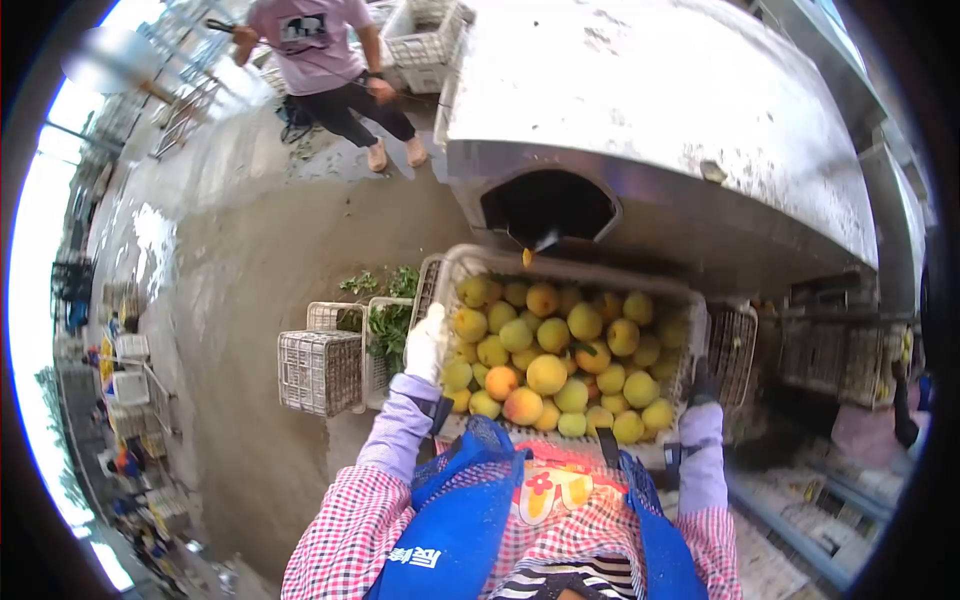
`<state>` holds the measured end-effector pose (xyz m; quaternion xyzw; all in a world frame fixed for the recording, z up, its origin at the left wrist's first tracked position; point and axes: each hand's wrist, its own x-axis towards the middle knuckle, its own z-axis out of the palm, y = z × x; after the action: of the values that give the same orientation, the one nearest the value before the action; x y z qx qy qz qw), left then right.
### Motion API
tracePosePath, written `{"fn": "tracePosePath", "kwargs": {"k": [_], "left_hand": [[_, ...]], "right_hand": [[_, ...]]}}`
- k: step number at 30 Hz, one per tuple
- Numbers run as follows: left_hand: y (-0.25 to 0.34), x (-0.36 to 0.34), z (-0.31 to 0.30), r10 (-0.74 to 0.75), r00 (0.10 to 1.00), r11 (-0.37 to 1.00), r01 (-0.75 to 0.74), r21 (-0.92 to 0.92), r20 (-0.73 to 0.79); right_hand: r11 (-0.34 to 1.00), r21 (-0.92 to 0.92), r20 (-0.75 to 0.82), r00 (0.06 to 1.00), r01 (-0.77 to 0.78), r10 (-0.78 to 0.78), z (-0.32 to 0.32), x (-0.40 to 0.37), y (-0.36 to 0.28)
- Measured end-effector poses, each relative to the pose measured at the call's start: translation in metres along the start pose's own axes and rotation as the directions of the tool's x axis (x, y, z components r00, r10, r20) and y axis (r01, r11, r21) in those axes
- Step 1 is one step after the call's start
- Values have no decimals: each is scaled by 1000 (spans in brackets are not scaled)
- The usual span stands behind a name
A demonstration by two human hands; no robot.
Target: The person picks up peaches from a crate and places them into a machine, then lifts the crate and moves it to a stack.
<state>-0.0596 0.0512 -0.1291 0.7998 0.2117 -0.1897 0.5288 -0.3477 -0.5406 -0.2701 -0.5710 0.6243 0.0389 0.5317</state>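
Closest to us, our blue apron (pixel 455 520) and checked sleeves (pixel 340 540) fill the bottom edge. Well left of our left hand stand empty wire crates (pixel 318 370), with leafy greens (pixel 388 325) beside them. Our left hand (pixel 427 343), in a white glove, is clenched on the left rim of the crate (pixel 560 262). We hold that crate raised between both hands, just below the dark opening (pixel 545 207) of a metal machine (pixel 660 90). Peaches (pixel 547 373) fill it to the brim, so we judge the lifting done and the emptying not yet begun. A yellow bit at the opening's lip is too small to identify. Our right hand (pixel 703 385) sits at the crate's right rim, but it is dark and we cannot tell how it grips. Beyond it everything is dim and blurred. Far above the hands, another person (pixel 320 60) is cut off at the shoulders.
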Motion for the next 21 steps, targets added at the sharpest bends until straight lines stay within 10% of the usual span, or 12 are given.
{"fn": "tracePosePath", "kwargs": {"k": [10, 13, 14, 16, 19, 20, 21], "left_hand": [[1, 69, -49, -258, 966, 939, 256, -227, 23], [-6, 77, -49, -224, 973, 941, 230, -250, 52], [-25, 83, -47, 116, 992, 991, -112, 78, -57], [-12, 66, -37, 793, 492, 591, -477, 651, -360], [30, 6, -27, 859, 512, 455, -755, 473, -10], [28, -9, -10, 915, 373, 300, -884, 358, 155], [20, -27, 2, 666, 599, 482, -800, 357, 444]], "right_hand": [[659, -712, -183, 842, 242, -507, 150, -151, -68], [455, -827, -224, 549, 330, -805, 155, -180, -84], [332, -879, -200, 368, 341, -908, 155, -195, -89], [111, -885, -42, 161, 452, -986, 171, -220, -103], [13, -598, 333, 263, 801, -906, 218, -232, -110], [22, -530, 347, 240, 847, -906, 237, -231, -108], [-66, -594, 428, 245, 802, -870, 250, -225, -103]]}}
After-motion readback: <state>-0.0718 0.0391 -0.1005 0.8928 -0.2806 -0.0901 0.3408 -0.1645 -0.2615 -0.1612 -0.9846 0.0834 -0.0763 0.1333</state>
